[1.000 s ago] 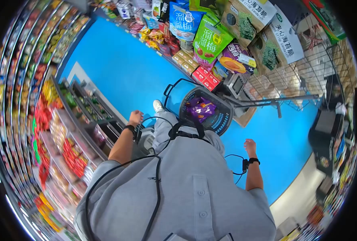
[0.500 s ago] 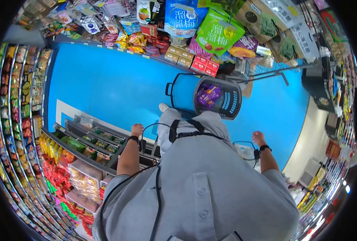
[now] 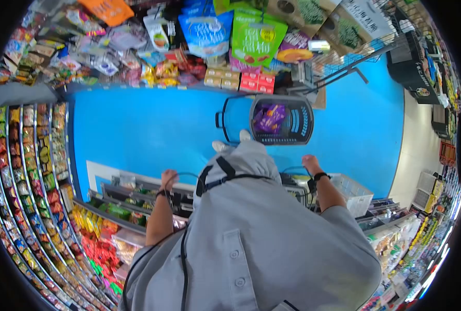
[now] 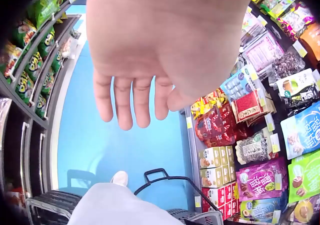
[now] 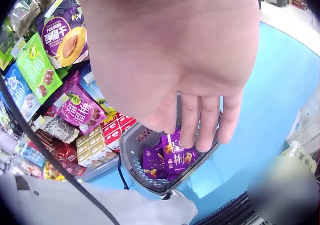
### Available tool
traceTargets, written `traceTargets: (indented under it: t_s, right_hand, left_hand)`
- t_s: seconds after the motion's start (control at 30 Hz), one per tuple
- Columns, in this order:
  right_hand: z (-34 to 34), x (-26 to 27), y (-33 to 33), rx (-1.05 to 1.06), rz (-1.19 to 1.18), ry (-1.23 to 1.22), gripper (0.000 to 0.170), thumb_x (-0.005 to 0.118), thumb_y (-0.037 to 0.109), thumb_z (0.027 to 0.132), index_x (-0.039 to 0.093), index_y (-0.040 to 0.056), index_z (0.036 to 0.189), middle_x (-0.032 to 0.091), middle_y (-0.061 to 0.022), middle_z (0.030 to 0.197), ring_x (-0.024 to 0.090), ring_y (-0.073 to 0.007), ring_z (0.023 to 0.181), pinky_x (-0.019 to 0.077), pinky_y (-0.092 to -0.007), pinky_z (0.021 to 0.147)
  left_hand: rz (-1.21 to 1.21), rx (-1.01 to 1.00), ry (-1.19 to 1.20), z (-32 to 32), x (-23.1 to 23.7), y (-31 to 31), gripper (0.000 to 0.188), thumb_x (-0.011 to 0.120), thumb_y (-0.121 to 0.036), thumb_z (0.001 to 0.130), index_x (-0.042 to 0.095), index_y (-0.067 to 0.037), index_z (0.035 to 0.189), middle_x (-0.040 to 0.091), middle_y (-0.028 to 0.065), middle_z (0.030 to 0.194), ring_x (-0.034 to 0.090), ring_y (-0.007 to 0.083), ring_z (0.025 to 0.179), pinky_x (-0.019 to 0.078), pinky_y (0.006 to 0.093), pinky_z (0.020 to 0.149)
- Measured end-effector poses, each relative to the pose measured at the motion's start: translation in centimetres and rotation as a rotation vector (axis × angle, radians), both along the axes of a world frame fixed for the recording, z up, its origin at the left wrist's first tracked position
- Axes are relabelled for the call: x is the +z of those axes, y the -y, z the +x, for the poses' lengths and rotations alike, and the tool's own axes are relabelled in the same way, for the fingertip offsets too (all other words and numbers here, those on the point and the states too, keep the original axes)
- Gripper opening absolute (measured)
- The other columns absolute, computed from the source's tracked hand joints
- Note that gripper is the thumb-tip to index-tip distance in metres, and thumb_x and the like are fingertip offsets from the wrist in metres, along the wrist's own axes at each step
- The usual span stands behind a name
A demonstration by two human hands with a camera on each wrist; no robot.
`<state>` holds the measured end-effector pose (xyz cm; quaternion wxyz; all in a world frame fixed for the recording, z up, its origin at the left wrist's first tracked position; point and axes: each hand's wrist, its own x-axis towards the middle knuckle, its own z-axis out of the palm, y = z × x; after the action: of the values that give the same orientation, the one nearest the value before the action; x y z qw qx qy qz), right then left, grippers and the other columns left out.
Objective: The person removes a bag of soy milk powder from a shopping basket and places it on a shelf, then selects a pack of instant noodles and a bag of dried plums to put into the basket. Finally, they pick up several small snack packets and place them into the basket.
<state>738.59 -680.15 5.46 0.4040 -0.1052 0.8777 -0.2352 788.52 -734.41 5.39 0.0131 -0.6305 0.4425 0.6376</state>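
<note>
My left hand [image 3: 168, 179] hangs at my side with nothing in it, its fingers [image 4: 122, 102] loosely straight in the left wrist view. My right hand [image 3: 310, 164] also holds nothing, and in the right wrist view its relaxed fingers [image 5: 205, 122] overlap the basket. That dark grey shopping basket [image 3: 281, 141] stands on the blue floor just ahead of my feet. Inside it lie several purple snack bags [image 5: 177, 157] with yellow pictures. The basket's black pull handle [image 3: 219, 120] sticks out to the left.
Ahead runs a snack display with blue pouches [image 3: 205, 33], green pouches [image 3: 256, 41] and small red boxes [image 3: 257, 81]. Packed shelves [image 3: 28, 171] rise at the left. Low racks [image 3: 121, 207] stand by my left arm. A white crate [image 3: 352, 194] sits beyond my right hand.
My body and view have turned, so the snack display now runs more level across the top. The basket now lies straighter in view. Both hands have stayed empty at my sides.
</note>
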Motion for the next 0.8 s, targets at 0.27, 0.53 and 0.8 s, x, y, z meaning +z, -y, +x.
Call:
traceTargets:
  t_s: [0.27,0.53,0.8]
  right_hand:
    - [0.3,1.2,2.6,-0.189,0.042,0.218,0.017,0.059,0.013,0.084,0.065,0.0018,0.096,0.067,-0.009,0.075,0.063,-0.0192,0.062,0.0509,-0.0338,0.056]
    - [0.1,2.4,8.3,-0.266,-0.008,0.113,0.02,0.059,0.011,0.083,0.064,0.0005,0.1,0.066,-0.0106,0.076,0.064,-0.0202,0.065,0.048,-0.033,0.049]
    - [9.9,3.5,18.0,-0.421,0.021,0.041,0.019,0.06,0.018,0.082,0.069,0.0072,0.095,0.069,-0.0098,0.077,0.066,-0.0205,0.064,0.0527,-0.0342,0.059]
  left_hand:
    - [0.062,-0.103,0.189,-2.3,2.5,-2.2,0.027,0.05,-0.031,0.09,0.061,-0.008,0.1,0.067,0.0088,0.093,0.066,0.0243,0.079,0.0535,0.0381,0.065]
    - [0.329,-0.377,0.353,-2.7,-0.8,2.4,0.02,0.054,-0.026,0.083,0.06,-0.009,0.09,0.064,0.0099,0.096,0.062,0.0259,0.088,0.0489,0.0435,0.078]
    - [0.148,-0.458,0.118,-6.5,1.4,17.1,0.026,0.054,-0.026,0.089,0.06,-0.004,0.103,0.065,0.0113,0.098,0.063,0.0252,0.086,0.0515,0.0384,0.072]
